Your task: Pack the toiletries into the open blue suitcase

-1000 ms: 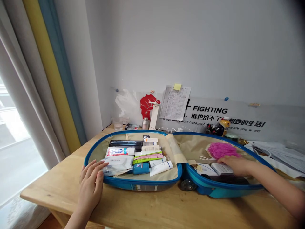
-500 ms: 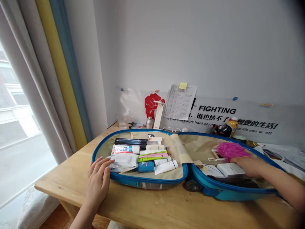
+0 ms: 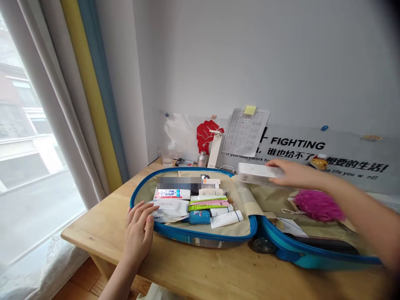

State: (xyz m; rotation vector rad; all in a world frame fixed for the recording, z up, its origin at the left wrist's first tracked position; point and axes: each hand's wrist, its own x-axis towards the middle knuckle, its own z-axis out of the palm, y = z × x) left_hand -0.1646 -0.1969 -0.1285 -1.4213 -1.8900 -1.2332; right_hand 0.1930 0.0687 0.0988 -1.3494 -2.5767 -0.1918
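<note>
A blue suitcase [image 3: 200,238] lies open on a wooden desk [image 3: 218,273]. Its left half is packed with tubes and boxes, among them a toothpaste box [image 3: 172,194] and a white tube [image 3: 226,218]. My left hand [image 3: 139,231] rests flat on the left rim, fingers spread, next to a white packet [image 3: 168,210]. My right hand [image 3: 292,173] holds a white box [image 3: 256,173] in the air above the hinge between the two halves. A pink bath pouf [image 3: 318,205] and a flat white box [image 3: 289,226] lie in the right half.
Curtains [image 3: 78,104] hang at the left by a window. Along the wall stand a small bottle [image 3: 202,159], a glass [image 3: 168,157], an orange-capped bottle [image 3: 318,161], a paper sheet [image 3: 245,131] and a banner reading FIGHTING [image 3: 296,144].
My right hand has lifted a white box out of the right half and carried it up and left. My left hand stays on the rim. The camera has turned left.
</note>
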